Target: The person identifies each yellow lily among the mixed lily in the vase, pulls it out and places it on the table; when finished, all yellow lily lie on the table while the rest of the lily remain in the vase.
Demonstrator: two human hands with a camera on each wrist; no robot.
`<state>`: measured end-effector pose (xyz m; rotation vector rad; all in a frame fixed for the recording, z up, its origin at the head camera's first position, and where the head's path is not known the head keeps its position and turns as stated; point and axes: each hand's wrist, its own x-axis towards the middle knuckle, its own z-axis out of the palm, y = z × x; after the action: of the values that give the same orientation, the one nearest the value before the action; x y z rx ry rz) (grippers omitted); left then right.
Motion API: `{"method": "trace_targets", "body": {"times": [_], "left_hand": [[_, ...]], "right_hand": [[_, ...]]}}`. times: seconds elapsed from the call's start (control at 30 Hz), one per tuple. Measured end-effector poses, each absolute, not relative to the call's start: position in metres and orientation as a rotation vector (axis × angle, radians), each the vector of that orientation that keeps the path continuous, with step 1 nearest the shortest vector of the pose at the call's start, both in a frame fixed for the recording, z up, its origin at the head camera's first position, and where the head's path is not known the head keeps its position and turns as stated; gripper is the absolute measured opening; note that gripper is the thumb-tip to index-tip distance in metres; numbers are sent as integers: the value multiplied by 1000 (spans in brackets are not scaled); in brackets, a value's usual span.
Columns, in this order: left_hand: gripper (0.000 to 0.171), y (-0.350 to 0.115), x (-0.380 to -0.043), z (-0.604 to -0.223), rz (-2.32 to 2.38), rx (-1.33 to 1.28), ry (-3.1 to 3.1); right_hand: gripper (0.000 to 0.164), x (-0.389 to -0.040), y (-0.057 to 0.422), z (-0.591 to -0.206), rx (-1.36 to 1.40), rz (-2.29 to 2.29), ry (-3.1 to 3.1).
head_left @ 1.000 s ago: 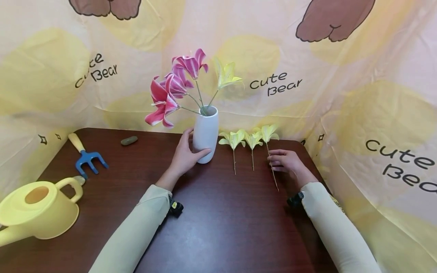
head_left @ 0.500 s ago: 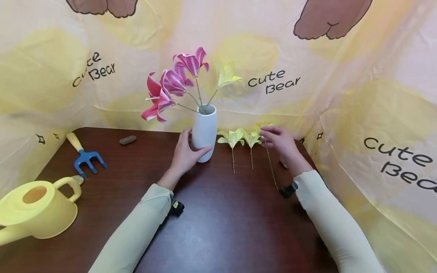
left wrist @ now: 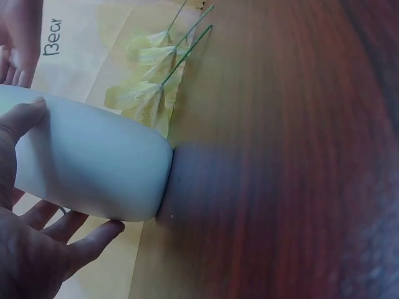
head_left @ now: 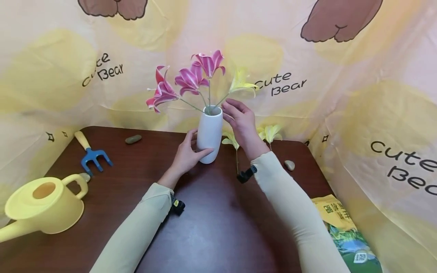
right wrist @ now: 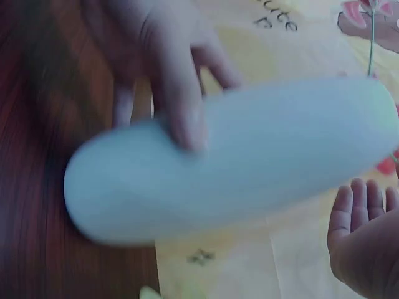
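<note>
A white vase (head_left: 209,136) stands upright at the back of the table. My left hand (head_left: 186,155) grips its lower half, thumb across the near side, as the left wrist view also shows. Several pink lilies (head_left: 192,79) and one yellow lily (head_left: 240,82) lean out of its mouth. My right hand (head_left: 242,123) is raised at the right of the rim, fingertips close to the yellow lily's stem. Its fingers (right wrist: 358,205) look loosely extended in the right wrist view, with nothing visible in them. More yellow lilies (left wrist: 149,93) lie beyond the vase, partly hidden in the head view by the right hand.
At left are a yellow watering can (head_left: 47,204), a blue garden fork (head_left: 93,155) with a pale handle, and a dark stone (head_left: 133,139). A pale stone (head_left: 289,165) and a printed yellow-green bag (head_left: 348,231) lie at right. Printed cloth (head_left: 283,110) hangs behind.
My right hand has moved left and up from the rightmost loose lily to the vase's rim. The flowers in the vase have shifted somewhat to the right. The left hand keeps its grip.
</note>
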<state>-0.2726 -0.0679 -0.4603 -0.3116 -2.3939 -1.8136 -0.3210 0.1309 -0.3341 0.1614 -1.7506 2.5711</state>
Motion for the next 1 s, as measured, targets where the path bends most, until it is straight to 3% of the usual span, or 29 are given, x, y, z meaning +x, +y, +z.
{"method": "trace_targets", "body": {"times": [0.6, 1.0], "left_hand": [[93, -73, -277, -465, -1850, -334, -2384], [92, -73, -276, -466, -1865, -363, -2354]], "right_hand": [[16, -324, 98, -334, 85, 2496, -1556], [17, -324, 118, -293, 157, 2470, -1451]]}}
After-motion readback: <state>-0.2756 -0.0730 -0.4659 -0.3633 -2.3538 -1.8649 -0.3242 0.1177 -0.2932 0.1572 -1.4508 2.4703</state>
